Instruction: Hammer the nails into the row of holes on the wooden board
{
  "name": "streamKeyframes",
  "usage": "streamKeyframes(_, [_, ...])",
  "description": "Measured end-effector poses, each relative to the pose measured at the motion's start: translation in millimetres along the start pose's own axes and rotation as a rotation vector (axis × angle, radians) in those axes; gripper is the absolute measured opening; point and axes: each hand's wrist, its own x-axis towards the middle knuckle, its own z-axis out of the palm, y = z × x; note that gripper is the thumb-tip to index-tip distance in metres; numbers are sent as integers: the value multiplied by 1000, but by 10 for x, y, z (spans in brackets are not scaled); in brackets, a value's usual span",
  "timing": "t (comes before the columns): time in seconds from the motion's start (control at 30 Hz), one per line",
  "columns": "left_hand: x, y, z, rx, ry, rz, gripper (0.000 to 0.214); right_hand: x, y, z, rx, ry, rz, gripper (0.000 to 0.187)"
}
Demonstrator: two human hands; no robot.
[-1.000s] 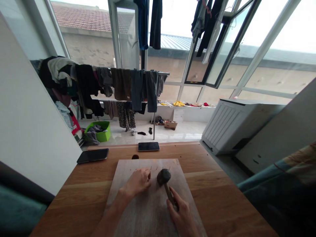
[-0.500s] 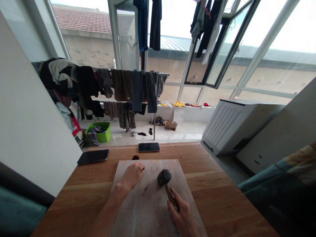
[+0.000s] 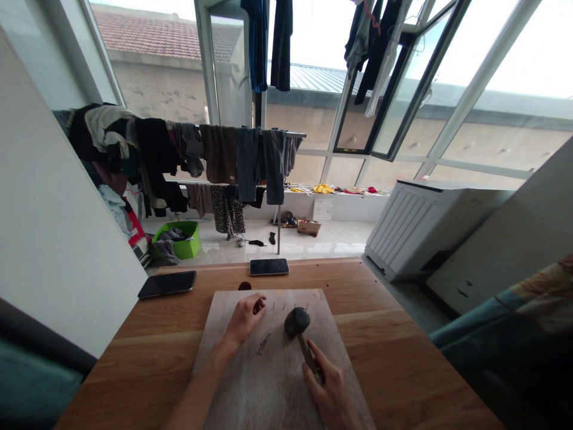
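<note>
My right hand grips the wooden handle of a black-headed mallet, whose head rests on or just above a wooden board. At the board's far left part is my left hand, fingers curled in, thumb and forefinger close together; whatever they hold is hidden. Just right of it, several thin nails stand upright in a row, the mallet head partly in front of them. A small pile of loose nails lies on the board between my hands.
The board lies on a wooden table. Beyond it are a black phone, another dark phone at left and a small dark round thing. Past the table stand a laundry rack, a green basket and a white cabinet-like unit.
My left hand has turned slightly and its fingers have shifted to the right, showing a dark gap among them. The right hand and the mallet have stayed in place.
</note>
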Motion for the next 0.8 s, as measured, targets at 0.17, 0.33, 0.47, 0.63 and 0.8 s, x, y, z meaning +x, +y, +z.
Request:
streamKeyframes(0.17, [-32,-109,51,-90,64,-21,18,18,-23,39,1,9,-22,53])
streamKeyframes(0.33, [-10,-102,39,-123,64,-50,19,160,-363,94,47,-52,9,55])
streamKeyframes(0.47, [-18,-67,33,-155,66,-44,27,373,-624,213,74,-78,-55,53])
streamKeyframes(0.63, [-40,-58,30,-199,40,-5,37,472,-681,316,58,-105,-109,49])
streamKeyframes(0.8, [-30,-110,53,-109,116,-21,26,251,-515,215,84,-49,-12,57])
